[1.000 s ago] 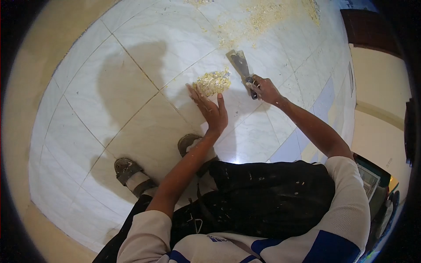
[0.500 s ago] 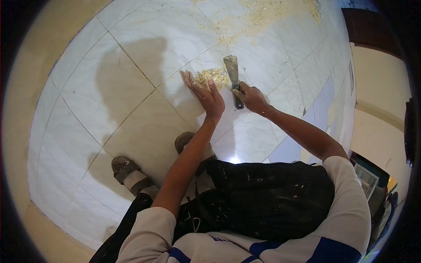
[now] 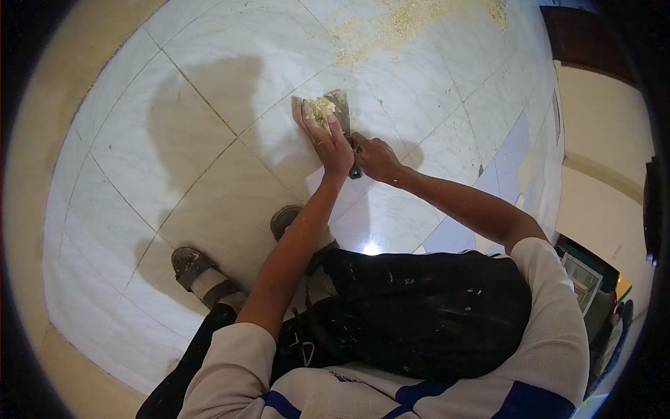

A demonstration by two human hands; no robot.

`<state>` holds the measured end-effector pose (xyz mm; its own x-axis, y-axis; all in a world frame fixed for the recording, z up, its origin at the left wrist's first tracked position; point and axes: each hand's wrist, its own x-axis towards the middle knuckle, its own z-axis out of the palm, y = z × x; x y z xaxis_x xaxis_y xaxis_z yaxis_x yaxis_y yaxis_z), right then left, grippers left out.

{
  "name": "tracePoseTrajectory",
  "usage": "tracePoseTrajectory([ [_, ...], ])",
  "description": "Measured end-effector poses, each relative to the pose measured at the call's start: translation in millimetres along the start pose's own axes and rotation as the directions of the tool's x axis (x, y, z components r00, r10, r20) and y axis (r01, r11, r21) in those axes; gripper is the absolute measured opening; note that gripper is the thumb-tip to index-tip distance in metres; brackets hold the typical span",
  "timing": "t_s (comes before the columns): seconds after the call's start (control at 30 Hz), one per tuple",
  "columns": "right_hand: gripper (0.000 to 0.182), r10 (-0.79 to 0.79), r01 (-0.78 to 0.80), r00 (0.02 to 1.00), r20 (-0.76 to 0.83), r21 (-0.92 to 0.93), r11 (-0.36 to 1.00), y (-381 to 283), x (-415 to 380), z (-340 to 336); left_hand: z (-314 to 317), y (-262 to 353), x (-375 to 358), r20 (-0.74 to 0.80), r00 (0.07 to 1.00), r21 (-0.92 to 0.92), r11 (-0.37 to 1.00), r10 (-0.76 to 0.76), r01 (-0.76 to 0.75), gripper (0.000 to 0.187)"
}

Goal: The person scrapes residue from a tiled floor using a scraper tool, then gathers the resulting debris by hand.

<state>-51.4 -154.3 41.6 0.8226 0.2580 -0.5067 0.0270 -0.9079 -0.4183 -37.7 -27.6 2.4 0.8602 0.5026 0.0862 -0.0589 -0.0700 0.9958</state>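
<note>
- From where I stand, the right hand (image 3: 377, 159) is closed around the handle of a putty knife (image 3: 341, 108), its blade pointing away from the person.
- The left hand (image 3: 326, 148) is cupped rather than clenched, thumb apart from the fingers, with a small heap of yellowish flakes (image 3: 320, 109) in the gap.
- That heap sits between the left fingers and the blade, over the tiled floor (image 3: 209, 178); I cannot tell whether any of it is off the tile.
- The two hands are close together, the blade just beside the left thumb. If the knife slipped sideways, its edge could nick that thumb.
- The flakes look loose and dry to me, so a gap between palm and blade could let some spill back onto the tile.
- A quick flick of the blade could also scatter crumbs towards the sandals (image 3: 190, 267), which are bare of any covering against grit.
- More flakes (image 3: 391, 31) lie spread farther out on the floor, well apart from both hands; a foot set on them might skid, the tile being smooth.
- Leaning this far over the black trousers (image 3: 433, 300) could cost the person some balance.
</note>
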Motion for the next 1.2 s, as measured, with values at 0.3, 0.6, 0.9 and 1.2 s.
tracePoseTrajectory([
  [0.3, 0.038, -0.071, 0.067, 0.995, 0.073, 0.055, 0.996, -10.2, 9.7, 0.8, -1.9, -2.4, 3.2, 0.11, 0.993, -0.093, 0.995, 0.029, -0.019, 0.056],
  [0.6, 0.037, -0.175, 0.168, 0.983, 0.064, 0.101, 0.981, 2.2, 15.2, 6.0, 0.9, -0.6, 2.6, 0.184, 0.982, -0.039, 0.999, 0.032, -0.025, 0.052],
  [0.9, 0.024, -0.191, 0.122, 0.968, 0.161, 0.363, 0.924, 5.2, 15.2, -6.2, 6.1, 5.3, 4.4, 0.265, 0.964, 0.047, 0.999, -0.031, 0.019, 0.061],
  [1.2, 0.014, -0.192, -0.038, 0.943, 0.272, 0.66, 0.75, 20.5, 13.6, 7.3, 11.3, 13.6, 7.2, 0.264, 0.964, 0.232, 0.972, -0.035, -0.028, 0.062],
])
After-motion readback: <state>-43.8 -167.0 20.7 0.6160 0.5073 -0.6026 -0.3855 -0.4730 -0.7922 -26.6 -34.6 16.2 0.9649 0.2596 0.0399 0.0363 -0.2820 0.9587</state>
